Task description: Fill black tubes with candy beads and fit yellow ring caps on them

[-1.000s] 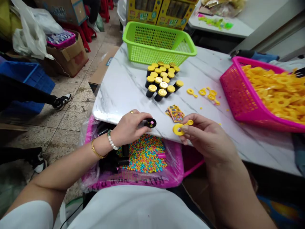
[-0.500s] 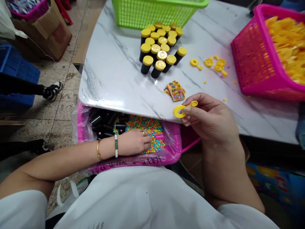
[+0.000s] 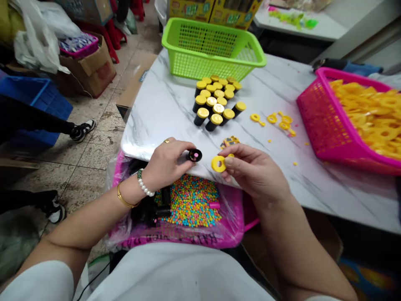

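Observation:
My left hand [image 3: 171, 161] grips a small black tube [image 3: 195, 156] above the table's front edge; its round end faces me, with something pink in it. Just to the right, my right hand [image 3: 250, 167] pinches a yellow plastic ring piece [image 3: 217, 164] with a short arm. Ring and tube are apart. Beneath the hands, a pink basin [image 3: 238, 225] lined with clear plastic holds colourful candy beads [image 3: 191, 200] and several black tubes [image 3: 163, 205]. Beyond them stand black tubes with yellow caps [image 3: 216, 121]. A small stack of printed cards [image 3: 229, 141] lies partly behind my right hand.
A green basket [image 3: 216, 62] stands at the back of the marbled table [image 3: 150, 113]. At right, a pink basket [image 3: 316, 125] is heaped with yellow pieces. Loose yellow rings [image 3: 283, 121] lie near it. On the left are a blue crate [image 3: 40, 108] and another person's shoe [image 3: 83, 130].
My left hand has come up out of the candy beads with a black tube. My right hand has moved left with the yellow ring piece. The view has tilted up.

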Motion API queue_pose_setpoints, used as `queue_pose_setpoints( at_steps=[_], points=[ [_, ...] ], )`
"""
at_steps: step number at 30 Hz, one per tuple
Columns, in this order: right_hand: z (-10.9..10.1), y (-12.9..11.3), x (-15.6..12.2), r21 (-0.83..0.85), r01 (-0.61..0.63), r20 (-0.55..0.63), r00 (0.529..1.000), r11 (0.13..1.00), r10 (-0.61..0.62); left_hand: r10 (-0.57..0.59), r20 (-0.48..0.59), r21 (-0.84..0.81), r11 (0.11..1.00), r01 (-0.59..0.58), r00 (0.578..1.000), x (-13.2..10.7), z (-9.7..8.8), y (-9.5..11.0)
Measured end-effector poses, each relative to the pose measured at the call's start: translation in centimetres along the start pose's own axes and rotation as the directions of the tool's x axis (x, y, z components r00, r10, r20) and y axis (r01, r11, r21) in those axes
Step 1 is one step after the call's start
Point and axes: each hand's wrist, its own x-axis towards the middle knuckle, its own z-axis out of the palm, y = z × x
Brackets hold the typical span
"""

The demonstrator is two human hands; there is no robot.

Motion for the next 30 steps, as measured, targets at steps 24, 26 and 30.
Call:
queue_pose_setpoints(
  at_steps=[24,26,30],
  points=[
    [3.8,0.6,3.6,-0.193,-0.004,-0.004,1.000,0.981,0.003,-0.439,0.232,-0.328,0.805,0.495,0.868,1.4,0.3,0.4],
    [3.6,1.0,3.4,-0.215,0.045,0.001,0.999,0.976,-0.046,-0.354,0.149,-0.296,0.875,0.383,0.923,0.8,0.4,0.5],
    [2.5,1.3,3.2,-0.106,0.090,-0.004,0.996,0.990,-0.091,-0.259,0.054,-0.187,0.946,0.265,0.964,0.0,0.9,0.6]
  ],
)
